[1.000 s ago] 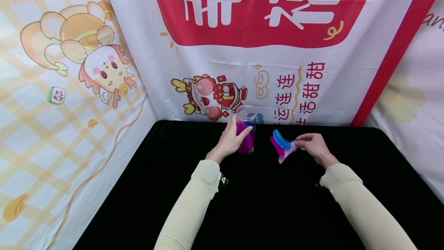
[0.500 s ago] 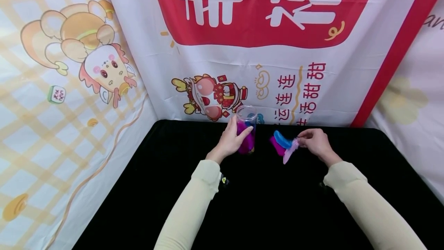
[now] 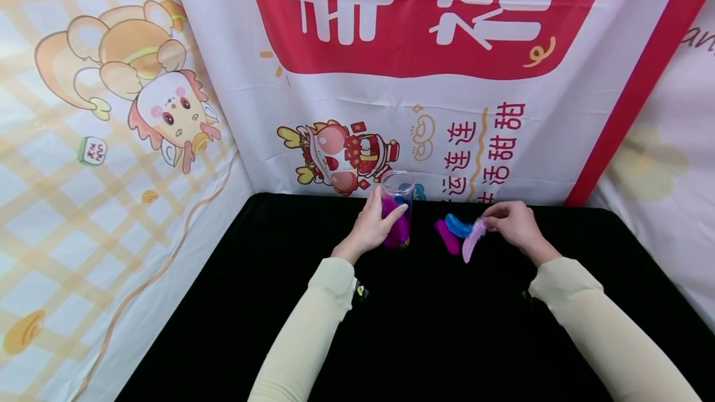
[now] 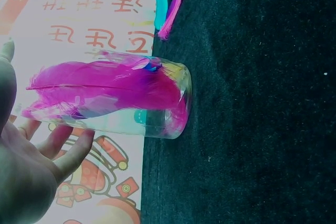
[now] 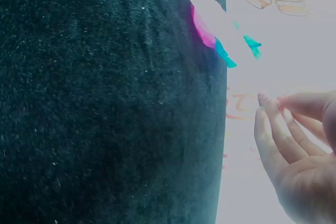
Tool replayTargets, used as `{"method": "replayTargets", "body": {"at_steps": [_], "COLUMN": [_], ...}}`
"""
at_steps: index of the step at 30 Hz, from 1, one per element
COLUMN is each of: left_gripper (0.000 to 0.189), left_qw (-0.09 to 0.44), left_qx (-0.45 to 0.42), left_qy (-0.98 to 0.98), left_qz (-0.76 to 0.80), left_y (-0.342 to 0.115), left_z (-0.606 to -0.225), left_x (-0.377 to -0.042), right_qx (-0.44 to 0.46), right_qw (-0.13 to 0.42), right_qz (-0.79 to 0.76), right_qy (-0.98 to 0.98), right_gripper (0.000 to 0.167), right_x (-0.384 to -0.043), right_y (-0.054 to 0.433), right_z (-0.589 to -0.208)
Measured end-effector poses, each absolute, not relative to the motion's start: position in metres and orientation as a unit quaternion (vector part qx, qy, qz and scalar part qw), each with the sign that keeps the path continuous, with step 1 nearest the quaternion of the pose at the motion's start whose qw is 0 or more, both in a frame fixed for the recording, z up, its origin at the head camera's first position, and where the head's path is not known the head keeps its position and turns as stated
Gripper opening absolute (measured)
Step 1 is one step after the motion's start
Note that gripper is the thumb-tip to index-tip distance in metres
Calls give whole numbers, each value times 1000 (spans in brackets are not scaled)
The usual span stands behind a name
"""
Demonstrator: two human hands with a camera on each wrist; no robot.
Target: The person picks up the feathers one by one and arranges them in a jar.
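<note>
My left hand (image 3: 367, 225) grips a clear plastic cup (image 4: 118, 121) that stands upright near the table's back edge. Inside the cup are magenta feathers (image 4: 105, 85) and some blue ones. To its right, my right hand (image 3: 512, 222) pinches a pale pink feather (image 3: 473, 242) by its fluffy end, the tip hanging down to the left. A blue feather (image 3: 458, 226) and a magenta feather (image 3: 448, 237) lie just left of it on the black cloth. In the right wrist view the pale feather overlaps both of them, and its pinched end is washed out by glare.
The table (image 3: 424, 340) is covered with black cloth. A white and red printed cloth (image 3: 335, 98) hangs right behind its back edge, and a checked printed cloth (image 3: 67, 203) stands along the left side. A small dark item (image 3: 362, 291) shows by the left wrist.
My right hand has shifted right and slightly back, drawing the pale pink feather away from the magenta one. The blue feather has sunk a little lower. My left hand and the cup stay put.
</note>
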State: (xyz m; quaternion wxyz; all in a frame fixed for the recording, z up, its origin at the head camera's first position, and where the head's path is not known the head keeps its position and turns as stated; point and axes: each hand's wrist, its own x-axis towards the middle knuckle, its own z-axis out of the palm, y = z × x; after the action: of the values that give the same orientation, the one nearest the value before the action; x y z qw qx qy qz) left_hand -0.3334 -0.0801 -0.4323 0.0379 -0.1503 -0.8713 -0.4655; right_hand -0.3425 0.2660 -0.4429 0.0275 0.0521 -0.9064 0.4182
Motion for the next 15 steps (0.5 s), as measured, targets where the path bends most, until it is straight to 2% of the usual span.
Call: {"method": "replayTargets", "body": {"at_steps": [15], "left_gripper": [82], "left_qw": [37], "left_qx": [-150], "left_qy": [-872], "left_qz": [-464], "left_y": [-79], "left_z": [-432], "left_x": [-333], "right_qx": [49], "right_qw": [-15], "right_qz": [364], "right_qy": [-930], "right_gripper": [16], "right_x": [-339], "right_y": [285], "right_z": [-436]}}
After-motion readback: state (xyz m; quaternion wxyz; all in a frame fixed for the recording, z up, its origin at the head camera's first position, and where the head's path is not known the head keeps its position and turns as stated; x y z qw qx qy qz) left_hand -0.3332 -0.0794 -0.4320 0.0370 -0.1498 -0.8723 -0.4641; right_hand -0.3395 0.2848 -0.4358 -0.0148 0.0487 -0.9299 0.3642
